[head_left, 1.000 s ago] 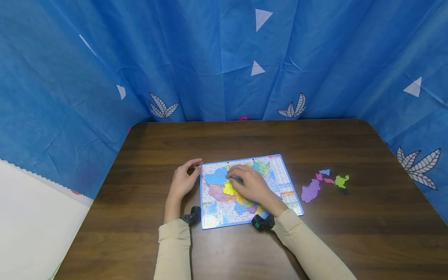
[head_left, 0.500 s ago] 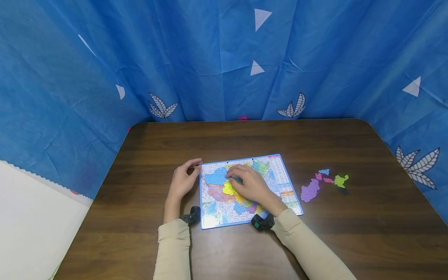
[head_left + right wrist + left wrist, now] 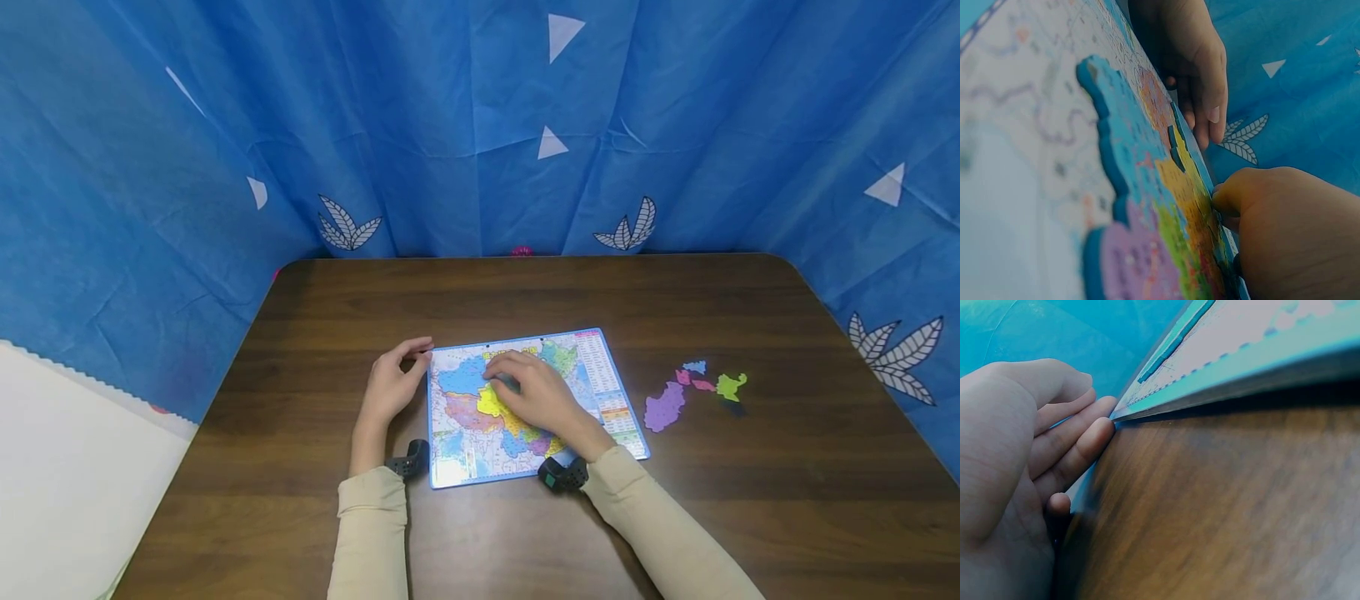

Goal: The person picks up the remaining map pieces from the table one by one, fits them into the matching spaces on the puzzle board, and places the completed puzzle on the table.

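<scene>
A blue-edged map puzzle board (image 3: 450, 477) lies slightly turned on the table, bearing several coloured map pieces. My left hand (image 3: 392, 382) is at its left side, fingers loosely extended; in the left wrist view its fingertips (image 3: 1105, 428) meet the board's corner. Over the upper middle of the map is my right hand (image 3: 538, 393), thumb and fingers bent down onto the pieces. A yellow puzzle piece (image 3: 490, 403) shows just below its thumb. Seen from the right wrist, a blue piece (image 3: 1125, 119) and a purple piece (image 3: 1138, 256) stand raised from the board. I cannot tell whether the right fingers pinch a piece.
Right of the board lie loose puzzle pieces: a large purple one (image 3: 664, 407), a green one (image 3: 729, 387), a small blue one (image 3: 695, 367) and pink ones (image 3: 703, 386). A blue curtain (image 3: 465, 167) hangs behind the wooden table (image 3: 525, 292). White material (image 3: 75, 467) is at the left.
</scene>
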A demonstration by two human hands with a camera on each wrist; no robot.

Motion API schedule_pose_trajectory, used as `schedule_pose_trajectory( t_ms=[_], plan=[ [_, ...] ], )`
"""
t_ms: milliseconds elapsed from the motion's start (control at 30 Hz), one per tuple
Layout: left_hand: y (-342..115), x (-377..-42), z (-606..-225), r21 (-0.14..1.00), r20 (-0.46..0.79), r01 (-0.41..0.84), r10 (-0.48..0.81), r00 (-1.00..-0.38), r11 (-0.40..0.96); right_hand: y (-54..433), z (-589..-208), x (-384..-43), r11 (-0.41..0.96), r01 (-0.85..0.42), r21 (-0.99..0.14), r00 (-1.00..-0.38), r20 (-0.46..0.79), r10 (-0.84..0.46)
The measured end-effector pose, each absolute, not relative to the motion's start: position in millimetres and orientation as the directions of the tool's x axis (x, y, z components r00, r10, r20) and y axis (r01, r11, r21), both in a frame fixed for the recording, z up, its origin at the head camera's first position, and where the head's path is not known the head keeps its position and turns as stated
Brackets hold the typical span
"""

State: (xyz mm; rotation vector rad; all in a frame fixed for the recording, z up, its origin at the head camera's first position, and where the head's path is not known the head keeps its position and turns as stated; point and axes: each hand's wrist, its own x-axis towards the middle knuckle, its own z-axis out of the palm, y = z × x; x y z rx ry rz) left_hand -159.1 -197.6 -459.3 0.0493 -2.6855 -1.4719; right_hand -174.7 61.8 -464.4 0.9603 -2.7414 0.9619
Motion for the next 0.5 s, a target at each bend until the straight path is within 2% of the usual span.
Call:
schedule_pose_trajectory(
  t_ms=[500],
  plan=[
    [-197.0, -158.2, -458.5, 0.839, 0.059, 0.009, -0.073, -0.996, 0.543, 61.3, -465.0, -175.2, 0.613, -0.583, -0.533, -0.802, 0.261, -0.537]
  ],
)
